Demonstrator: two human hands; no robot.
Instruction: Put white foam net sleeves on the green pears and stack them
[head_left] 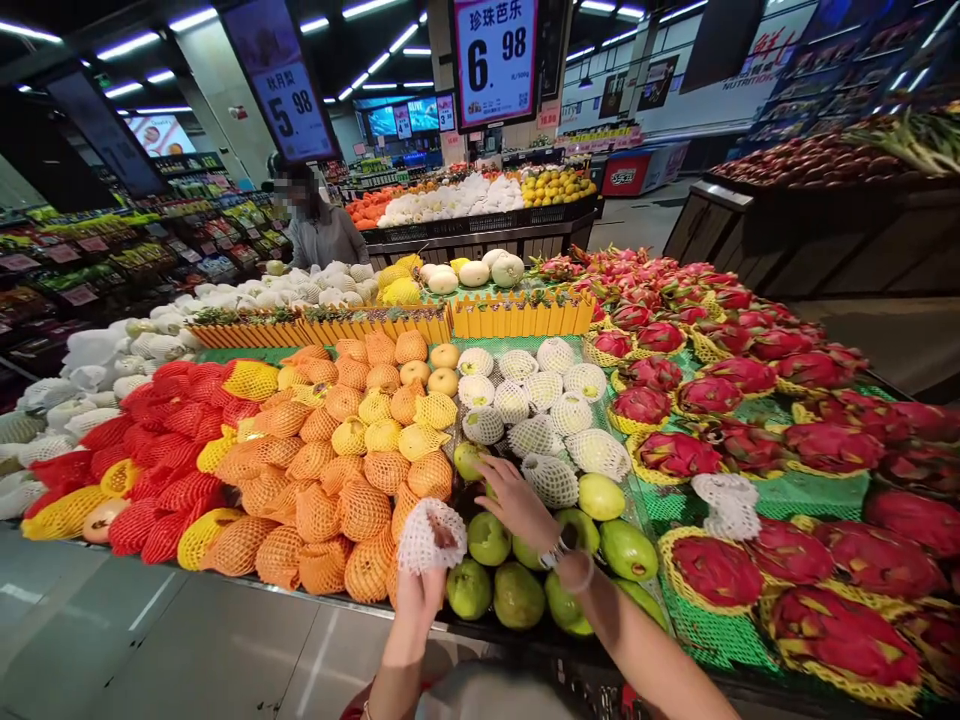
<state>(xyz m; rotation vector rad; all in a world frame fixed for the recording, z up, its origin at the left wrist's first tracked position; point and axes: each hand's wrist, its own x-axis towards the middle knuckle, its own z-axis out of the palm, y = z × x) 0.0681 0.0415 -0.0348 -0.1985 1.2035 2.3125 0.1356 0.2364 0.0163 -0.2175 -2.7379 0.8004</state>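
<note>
My left hand [421,592] holds up a white foam net sleeve [430,532], its mouth facing me. Inside the sleeve is a dark pinkish patch that I cannot make out. My right hand [517,512], with a watch at the wrist, reaches over the bare green guavas [519,596]. Its fingers are stretched out toward a guava [468,460] at the back of the pile and partly cover another one below. Behind that hand lie several guavas in white foam nets [550,480].
Orange-netted fruit [322,512] and red-netted fruit [180,490] lie to the left, dragon fruit [712,567] to the right. A loose foam net [726,505] rests among the dragon fruit. A low yellow fence [523,315] crosses the display; a person [326,235] stands beyond.
</note>
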